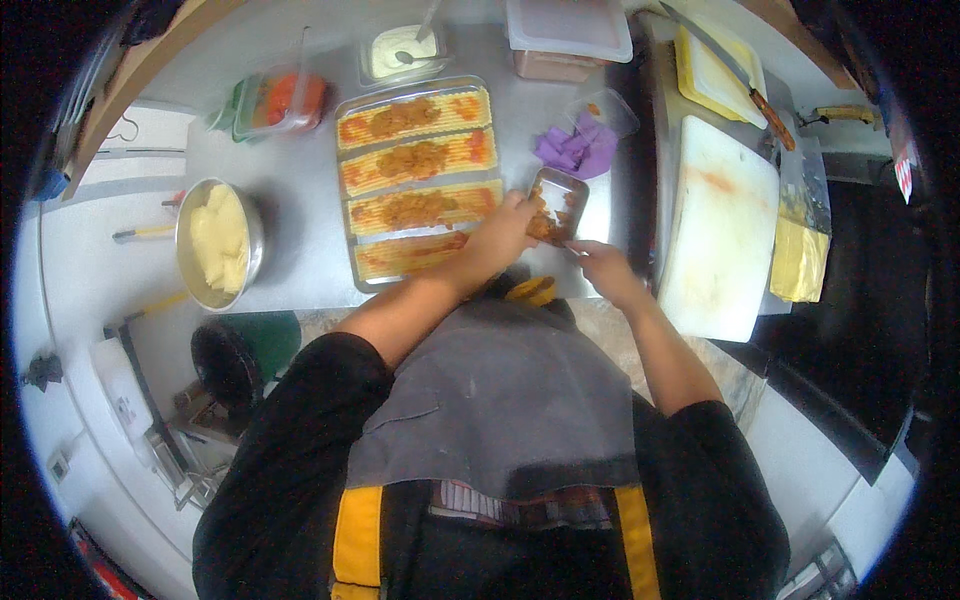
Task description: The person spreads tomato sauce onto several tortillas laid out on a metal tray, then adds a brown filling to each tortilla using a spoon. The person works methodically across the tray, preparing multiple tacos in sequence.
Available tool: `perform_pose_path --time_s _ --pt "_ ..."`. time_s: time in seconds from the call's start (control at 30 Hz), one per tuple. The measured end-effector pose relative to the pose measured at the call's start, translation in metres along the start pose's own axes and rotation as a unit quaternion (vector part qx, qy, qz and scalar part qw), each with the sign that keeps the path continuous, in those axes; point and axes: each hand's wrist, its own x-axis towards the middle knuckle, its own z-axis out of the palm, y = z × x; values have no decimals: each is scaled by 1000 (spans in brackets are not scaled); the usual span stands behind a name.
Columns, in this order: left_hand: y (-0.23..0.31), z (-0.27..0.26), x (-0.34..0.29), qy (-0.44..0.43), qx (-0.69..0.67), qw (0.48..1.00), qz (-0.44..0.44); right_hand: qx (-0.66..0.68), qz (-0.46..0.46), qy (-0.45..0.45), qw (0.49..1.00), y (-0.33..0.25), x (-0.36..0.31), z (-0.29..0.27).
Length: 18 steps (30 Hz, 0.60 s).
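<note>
My left hand (pixel 508 232) is closed on the left edge of a small metal pan (pixel 563 180), which holds some brown minced filling (pixel 545 226). In my right hand (pixel 606 270), the fingers pinch the thin handle of a utensil (pixel 572 246) whose head is down in the pan, so its kind is hidden. To the left lies a metal tray (pixel 350 235) with several ridged yellow pasta sheets (pixel 470 147) in rows. Red sauce streaks the sheets, and brown filling (pixel 410 160) is heaped along the upper ones. The nearest sheet shows mostly sauce; my left forearm passes close to it.
A metal bowl (pixel 252 262) of yellow sheets stands at the left. Along the back are a red-filled tub (pixel 290 100), a white-cream container (pixel 385 55) and a lidded box (pixel 565 30). Purple paper (pixel 578 150) lies beyond the pan. Rightward are a white cutting board (pixel 720 235) and a knife (pixel 720 58).
</note>
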Motion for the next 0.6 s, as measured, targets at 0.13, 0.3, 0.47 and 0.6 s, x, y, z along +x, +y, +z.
perform_pose_path --time_s 0.13,0.3,0.47,0.6 --pt "3 -5 1 -6 -20 1000 -4 234 197 -102 947 -1 0 -16" --pt "7 -11 1 4 -26 1000 -5 305 213 -93 924 -7 -5 -22" --pt "14 -23 -6 4 -42 999 -5 256 212 -73 940 -20 -9 -28" --pt "16 -43 -27 47 -9 998 35 204 174 -92 959 -53 -17 -32"
